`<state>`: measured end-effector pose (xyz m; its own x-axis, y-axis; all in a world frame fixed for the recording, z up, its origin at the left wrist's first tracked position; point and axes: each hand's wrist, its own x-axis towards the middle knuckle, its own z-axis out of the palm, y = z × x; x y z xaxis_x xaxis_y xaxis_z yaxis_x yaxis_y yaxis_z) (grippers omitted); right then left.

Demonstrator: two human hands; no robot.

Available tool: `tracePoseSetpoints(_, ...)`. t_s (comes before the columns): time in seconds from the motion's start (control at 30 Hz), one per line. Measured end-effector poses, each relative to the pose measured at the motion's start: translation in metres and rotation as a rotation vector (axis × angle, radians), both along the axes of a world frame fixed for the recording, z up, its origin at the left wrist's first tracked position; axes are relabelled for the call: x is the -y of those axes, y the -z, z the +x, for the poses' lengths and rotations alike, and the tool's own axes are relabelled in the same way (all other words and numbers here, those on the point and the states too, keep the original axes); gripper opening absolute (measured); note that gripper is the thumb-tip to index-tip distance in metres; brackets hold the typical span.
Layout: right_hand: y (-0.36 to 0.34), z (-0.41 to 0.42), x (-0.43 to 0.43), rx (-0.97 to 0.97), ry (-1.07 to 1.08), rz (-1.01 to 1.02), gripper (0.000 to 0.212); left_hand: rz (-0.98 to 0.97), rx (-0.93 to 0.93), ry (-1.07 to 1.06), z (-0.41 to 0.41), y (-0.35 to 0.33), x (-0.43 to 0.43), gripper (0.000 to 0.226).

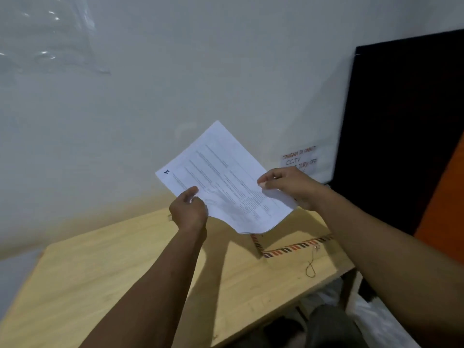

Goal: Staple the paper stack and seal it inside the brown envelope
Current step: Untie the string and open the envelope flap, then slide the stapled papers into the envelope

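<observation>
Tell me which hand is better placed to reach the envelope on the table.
Probably the right. The right hand pinches the paper stack almost above the envelope on the table; the left hand grips the stack farther from it.

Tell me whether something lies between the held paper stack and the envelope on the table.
Nothing visible does. The left hand and right hand hold the paper stack in the air above the envelope lying on the table.
</observation>
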<state>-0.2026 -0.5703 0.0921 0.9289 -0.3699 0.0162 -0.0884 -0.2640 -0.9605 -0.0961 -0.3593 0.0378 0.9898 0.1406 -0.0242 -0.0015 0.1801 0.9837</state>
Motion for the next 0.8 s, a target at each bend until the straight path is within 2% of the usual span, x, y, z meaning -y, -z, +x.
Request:
tracePoseSetpoints(0.1, 0.003, -0.038, 0.029, 0.008, 0.117, 0.252, 0.016, -0.059, -0.091, 0.045, -0.007, 0.001, 0.042, 0.042)
tracePoseSetpoints(0.17, 0.007, -0.064, 0.042, 0.047, 0.165, 0.427, 0.027, -0.096, -0.148, 0.075, -0.015, 0.000, 0.065, 0.043)
tracePoseSetpoints(0.3, 0.023, -0.101, 0.051, 0.252, 0.188, 0.775, 0.052, -0.169, -0.234, 0.171, -0.030, -0.002, 0.100, 0.042)
tracePoseSetpoints(0.4, 0.038, -0.110, 0.051, 0.338, 0.230, 0.882, 0.045, -0.129, -0.242, 0.181, -0.041, -0.001, 0.116, 0.035)
tracePoseSetpoints(0.57, 0.045, -0.114, 0.046, 0.179, 0.284, 0.618, 0.026, 0.069, -0.092, 0.208, -0.063, 0.011, 0.126, 0.039)
tracePoseSetpoints(0.7, 0.045, -0.118, 0.056, 0.096, 0.336, 0.458, 0.033, 0.200, 0.152, 0.344, -0.080, 0.014, 0.131, 0.034)
tracePoseSetpoints(0.8, 0.043, -0.127, 0.072, 0.024, 0.404, 0.151, 0.037, 0.405, 0.342, 0.553, -0.082, 0.021, 0.125, 0.035)
